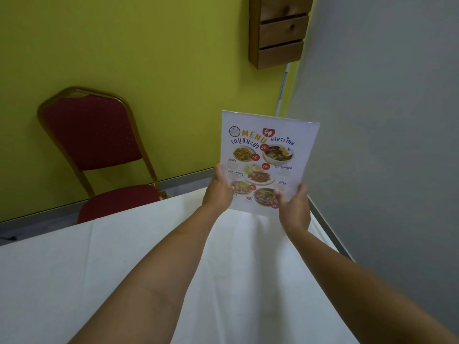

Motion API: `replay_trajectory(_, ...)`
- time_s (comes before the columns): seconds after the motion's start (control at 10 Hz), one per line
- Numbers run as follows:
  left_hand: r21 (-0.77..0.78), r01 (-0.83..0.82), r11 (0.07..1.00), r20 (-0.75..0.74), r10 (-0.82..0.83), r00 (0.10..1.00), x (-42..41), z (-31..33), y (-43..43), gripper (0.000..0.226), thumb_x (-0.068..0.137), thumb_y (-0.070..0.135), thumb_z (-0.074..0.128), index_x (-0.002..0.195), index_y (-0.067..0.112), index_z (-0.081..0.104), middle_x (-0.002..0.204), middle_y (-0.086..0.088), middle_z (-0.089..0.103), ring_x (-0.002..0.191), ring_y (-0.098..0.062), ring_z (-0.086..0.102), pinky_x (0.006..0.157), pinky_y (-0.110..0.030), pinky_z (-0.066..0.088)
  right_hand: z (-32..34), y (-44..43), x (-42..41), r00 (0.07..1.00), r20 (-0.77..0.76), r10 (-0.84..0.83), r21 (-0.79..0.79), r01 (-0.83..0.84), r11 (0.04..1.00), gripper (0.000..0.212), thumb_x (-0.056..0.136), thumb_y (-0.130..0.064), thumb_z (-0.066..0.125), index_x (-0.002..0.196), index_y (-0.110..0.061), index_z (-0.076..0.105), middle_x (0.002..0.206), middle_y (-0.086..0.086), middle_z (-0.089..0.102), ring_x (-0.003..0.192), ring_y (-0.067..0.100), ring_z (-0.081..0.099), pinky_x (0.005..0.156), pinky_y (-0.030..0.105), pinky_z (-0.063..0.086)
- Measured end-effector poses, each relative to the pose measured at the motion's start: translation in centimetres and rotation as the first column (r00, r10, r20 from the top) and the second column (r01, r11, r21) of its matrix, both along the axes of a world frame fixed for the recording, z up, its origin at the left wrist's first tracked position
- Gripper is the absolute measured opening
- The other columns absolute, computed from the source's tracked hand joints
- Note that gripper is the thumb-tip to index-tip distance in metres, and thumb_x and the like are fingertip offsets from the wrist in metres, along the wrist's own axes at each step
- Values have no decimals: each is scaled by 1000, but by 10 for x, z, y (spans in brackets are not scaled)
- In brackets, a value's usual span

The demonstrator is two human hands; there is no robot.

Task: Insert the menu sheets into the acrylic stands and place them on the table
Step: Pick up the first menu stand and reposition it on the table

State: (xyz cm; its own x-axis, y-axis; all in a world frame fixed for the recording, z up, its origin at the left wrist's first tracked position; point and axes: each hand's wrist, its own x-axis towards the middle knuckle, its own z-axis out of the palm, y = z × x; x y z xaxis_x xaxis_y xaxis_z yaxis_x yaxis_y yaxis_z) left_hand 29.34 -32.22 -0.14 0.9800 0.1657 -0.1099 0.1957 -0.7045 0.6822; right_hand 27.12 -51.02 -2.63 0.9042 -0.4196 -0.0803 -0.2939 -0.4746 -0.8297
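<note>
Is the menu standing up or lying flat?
Standing up. The printed white menu sheet is upright, left hand and right hand gripping its lower corners above the white-clothed table.

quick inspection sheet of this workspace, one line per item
surface: table under a white cloth, bare where visible
job's things: menu stand held upright at the table's far edge; sheet appears inside, the acrylic is hard to make out
clutter: nothing seen
grippers: left hand and right hand grip the stand's lower corners
cables: white conduit runs down the wall corner
surroundings: red chair against the yellow-green wall; wooden rack above; grey wall on the right
</note>
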Motion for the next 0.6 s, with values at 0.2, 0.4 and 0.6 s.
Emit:
replay_trajectory(0.2,29,88,996,-101,-84,991,-6,-1,7,87,91,22,63,154,15,2,154,-12,32,137,-34,40,107,-48,40,0,-11,-4,995,-51,91,-17,-92,996,41,94,-28,61,130,-17,43,124,0,63,106,24,64,61,29,43)
replay_trajectory(0.4,302,137,943,-242,-64,968,-32,5,22,85,100,40,46,156,9,-9,164,-12,-14,152,-29,-7,121,-49,3,0,-17,-26,985,-74,157,-146,-167,975,57,96,-30,56,147,-21,33,144,3,51,129,28,51,89,43,50)
replay_trajectory(0.6,391,125,912,-232,-34,972,-70,15,54,77,103,43,36,156,8,-7,164,-11,-12,152,-28,-8,122,-49,1,15,-1,-50,974,-134,184,-271,-214,938,73,99,-41,48,157,-13,14,164,7,14,150,26,19,115,47,28)
